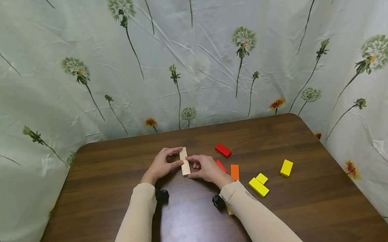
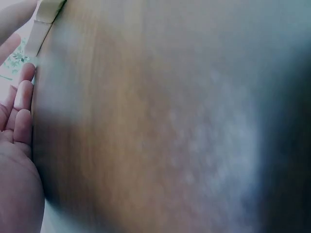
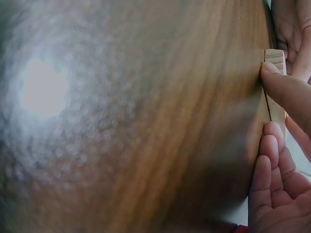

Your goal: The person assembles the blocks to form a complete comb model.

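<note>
Left grip point(image 1: 161, 166) and right grip point(image 1: 207, 169) are pinching two pale, fine-grained wooden blocks point(image 1: 185, 168), slim and rectangular, which are lying end to end on the glossy brown bench point(image 1: 92, 216).

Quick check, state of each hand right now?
Left hand: thumb and forefinger apart, at the pale wooden blocks; grip can't be told.
Right hand: likewise at them; grip can't be told.

Pale glare across a dark tabletop point(image 1: 189, 224), blurry in both wrist views — a white hotspot in the right.
</note>
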`<state>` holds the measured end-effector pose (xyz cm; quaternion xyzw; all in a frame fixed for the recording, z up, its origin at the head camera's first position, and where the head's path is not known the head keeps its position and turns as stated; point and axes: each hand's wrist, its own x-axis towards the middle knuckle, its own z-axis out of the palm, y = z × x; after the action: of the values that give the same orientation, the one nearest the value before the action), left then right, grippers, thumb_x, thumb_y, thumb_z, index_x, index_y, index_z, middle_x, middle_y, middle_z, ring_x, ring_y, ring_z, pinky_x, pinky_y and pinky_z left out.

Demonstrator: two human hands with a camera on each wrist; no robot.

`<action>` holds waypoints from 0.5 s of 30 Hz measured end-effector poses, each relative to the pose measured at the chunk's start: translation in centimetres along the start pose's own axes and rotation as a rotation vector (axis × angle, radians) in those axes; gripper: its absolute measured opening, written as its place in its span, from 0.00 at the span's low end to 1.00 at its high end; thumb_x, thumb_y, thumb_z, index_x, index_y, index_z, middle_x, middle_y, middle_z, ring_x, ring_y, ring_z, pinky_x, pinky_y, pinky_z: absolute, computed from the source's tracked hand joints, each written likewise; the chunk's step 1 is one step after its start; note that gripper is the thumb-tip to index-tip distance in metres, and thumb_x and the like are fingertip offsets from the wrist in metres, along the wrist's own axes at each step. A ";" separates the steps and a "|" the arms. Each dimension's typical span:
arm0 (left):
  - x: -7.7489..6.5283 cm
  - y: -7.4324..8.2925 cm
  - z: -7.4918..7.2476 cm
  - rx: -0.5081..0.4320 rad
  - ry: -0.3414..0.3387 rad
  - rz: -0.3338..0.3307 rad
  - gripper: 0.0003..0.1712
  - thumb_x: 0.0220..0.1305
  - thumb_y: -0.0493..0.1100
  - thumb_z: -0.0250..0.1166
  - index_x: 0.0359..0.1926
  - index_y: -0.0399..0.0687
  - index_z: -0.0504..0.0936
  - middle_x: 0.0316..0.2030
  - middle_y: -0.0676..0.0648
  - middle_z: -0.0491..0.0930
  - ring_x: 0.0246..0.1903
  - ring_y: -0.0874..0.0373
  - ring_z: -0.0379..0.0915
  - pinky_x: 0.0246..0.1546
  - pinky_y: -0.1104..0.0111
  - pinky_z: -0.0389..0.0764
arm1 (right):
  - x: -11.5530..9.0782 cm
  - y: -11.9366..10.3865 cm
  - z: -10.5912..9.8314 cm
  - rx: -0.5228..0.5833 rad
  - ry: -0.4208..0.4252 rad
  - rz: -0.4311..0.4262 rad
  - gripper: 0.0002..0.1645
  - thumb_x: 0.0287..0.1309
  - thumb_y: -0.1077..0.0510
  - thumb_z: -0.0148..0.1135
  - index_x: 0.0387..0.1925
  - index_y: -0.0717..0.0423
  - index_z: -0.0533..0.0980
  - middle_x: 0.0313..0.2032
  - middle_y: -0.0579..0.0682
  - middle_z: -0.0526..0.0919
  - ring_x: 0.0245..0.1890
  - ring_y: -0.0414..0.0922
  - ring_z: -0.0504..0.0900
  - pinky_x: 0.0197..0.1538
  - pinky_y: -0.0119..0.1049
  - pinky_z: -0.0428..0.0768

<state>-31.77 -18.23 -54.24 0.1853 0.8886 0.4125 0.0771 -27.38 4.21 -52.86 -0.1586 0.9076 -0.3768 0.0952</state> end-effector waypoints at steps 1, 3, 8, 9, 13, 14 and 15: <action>-0.1 0.0 -0.1 -0.004 -0.010 -0.006 0.34 0.69 0.49 0.76 0.74 0.51 0.79 0.64 0.39 0.79 0.65 0.42 0.73 0.71 0.44 0.73 | 0.0 0.0 0.0 0.002 0.003 0.000 0.36 0.57 0.58 0.83 0.68 0.51 0.82 0.38 0.47 0.82 0.38 0.39 0.76 0.47 0.33 0.79; -0.2 0.0 -0.2 -0.004 -0.024 -0.014 0.36 0.67 0.51 0.77 0.74 0.52 0.79 0.65 0.39 0.77 0.66 0.42 0.72 0.71 0.43 0.73 | 0.1 0.1 0.1 0.003 0.008 -0.002 0.36 0.57 0.58 0.83 0.67 0.52 0.82 0.38 0.47 0.81 0.38 0.39 0.76 0.47 0.33 0.79; -0.4 0.1 -0.2 -0.022 -0.045 -0.046 0.41 0.63 0.52 0.81 0.75 0.56 0.78 0.64 0.40 0.75 0.68 0.42 0.72 0.73 0.42 0.72 | 0.1 0.1 0.1 0.009 0.014 -0.006 0.36 0.56 0.58 0.83 0.67 0.52 0.82 0.37 0.47 0.81 0.38 0.39 0.76 0.47 0.33 0.79; -0.5 0.1 -0.2 -0.024 -0.046 -0.052 0.41 0.62 0.52 0.81 0.75 0.57 0.78 0.64 0.40 0.74 0.68 0.41 0.72 0.73 0.42 0.72 | 0.1 0.1 0.1 0.011 0.013 -0.005 0.36 0.57 0.58 0.83 0.67 0.52 0.82 0.37 0.47 0.81 0.38 0.40 0.76 0.47 0.33 0.78; -0.5 0.1 -0.2 -0.020 -0.048 -0.066 0.41 0.62 0.53 0.82 0.75 0.57 0.79 0.64 0.40 0.73 0.68 0.40 0.71 0.73 0.42 0.71 | 0.0 0.1 0.1 0.017 0.010 0.000 0.36 0.56 0.58 0.83 0.66 0.52 0.82 0.37 0.47 0.81 0.38 0.40 0.76 0.47 0.33 0.78; -0.5 0.1 -0.2 -0.020 -0.049 -0.069 0.41 0.62 0.53 0.82 0.75 0.57 0.79 0.64 0.40 0.73 0.68 0.40 0.71 0.73 0.41 0.71 | 0.0 0.1 0.1 0.019 0.009 0.004 0.36 0.56 0.58 0.83 0.66 0.51 0.82 0.37 0.47 0.80 0.38 0.40 0.76 0.47 0.33 0.78; -0.5 0.1 -0.1 -0.020 -0.048 -0.072 0.41 0.62 0.53 0.82 0.74 0.57 0.79 0.65 0.39 0.73 0.68 0.40 0.71 0.73 0.41 0.71 | 0.0 0.1 0.1 0.017 0.011 0.002 0.36 0.56 0.58 0.83 0.66 0.51 0.82 0.37 0.46 0.80 0.38 0.39 0.75 0.47 0.33 0.78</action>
<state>-31.35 -18.47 -54.08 0.1623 0.8884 0.4137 0.1150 -27.40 4.16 -53.00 -0.1547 0.9050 -0.3854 0.0922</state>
